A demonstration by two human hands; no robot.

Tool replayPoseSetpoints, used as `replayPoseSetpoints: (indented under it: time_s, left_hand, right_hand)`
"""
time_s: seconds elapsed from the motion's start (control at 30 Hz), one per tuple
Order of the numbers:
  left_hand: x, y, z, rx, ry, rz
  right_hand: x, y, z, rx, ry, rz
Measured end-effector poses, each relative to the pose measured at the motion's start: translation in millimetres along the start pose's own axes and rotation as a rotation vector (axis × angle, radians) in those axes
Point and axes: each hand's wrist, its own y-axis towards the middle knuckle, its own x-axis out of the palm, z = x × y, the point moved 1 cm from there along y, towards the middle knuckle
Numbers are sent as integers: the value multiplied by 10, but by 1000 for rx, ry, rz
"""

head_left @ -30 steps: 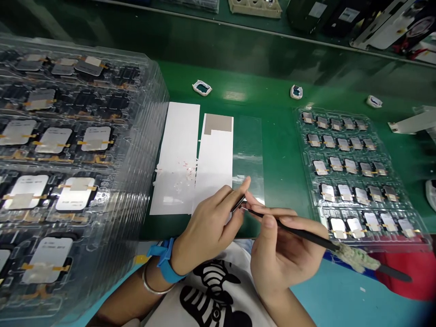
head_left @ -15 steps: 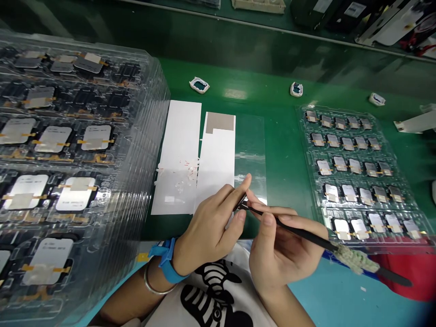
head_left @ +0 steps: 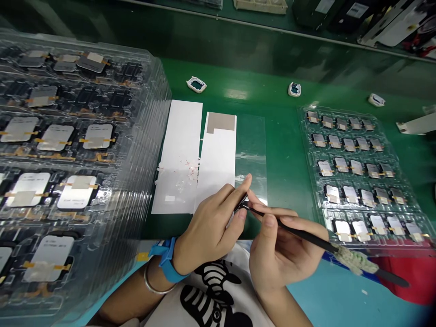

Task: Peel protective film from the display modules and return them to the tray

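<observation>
Holding the small dark part (head_left: pixel 240 202): the left hand (head_left: pixel 214 222) had it pinched between thumb and fingers, right at the grip; they hid most of it, so its shape could not be told.
Black tool (head_left: pixel 306 235): the right hand (head_left: pixel 284 254) was closed round it like a pen, its tip at the part, touching or just beside, I could not tell which; its pale wrapping (head_left: pixel 356 261) lay off to the right of the grip.
Left thumb (head_left: pixel 240 217) and tip: compared with a second earlier, these alone had shifted slightly, while both hands kept their place; in my judgement that meant steady, fine work at one spot.
White strips (head_left: pixel 218 159): two lay left of and beyond the grip, the left hand overlapping the near end of one; scraps (head_left: pixel 185 175) dotted the other.
Clear film (head_left: pixel 251 145): it lay flat, directly beyond the grip.
Bench edge (head_left: pixel 161 239): it ran just nearer the person than the grip.
Green bench (head_left: pixel 282 163): right of the grip, it spread between film and right tray (head_left: pixel 308 177), seemingly the widest room for moving.
Tray stack (head_left: pixel 136 177): its stepped wall stood well left of the grip, probably limiting a leftward swing.
White casings (head_left: pixel 294 89): three sat far beyond the grip.
</observation>
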Motion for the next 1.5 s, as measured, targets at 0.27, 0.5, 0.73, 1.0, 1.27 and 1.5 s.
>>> replayPoseSetpoints:
  time_s: [0.27,0.5,0.73,1.0,1.27,1.5]
  left_hand:
    - [4,0,-6,-5,12,1]
    - [17,-10,-28,-18,30,-6]
    - [8,-7,-13,-24,57,-8]
    - [-3,-2,3,-25,79,-12]
    - [0,-1,-4,3,49,-9]
    - [-9,2,-4,7,98,-4]
  right_hand:
    - [-5,-2,7,-8,-19,-3]
    - [-21,-25,15,0,-37,-16]
    - [-33,-65,25,37,26,-38]
    - [-33,-46,24,17,51,-42]
    - [-51,-29,9,15,0,-105]
    - [-24,-1,14,2,4,-51]
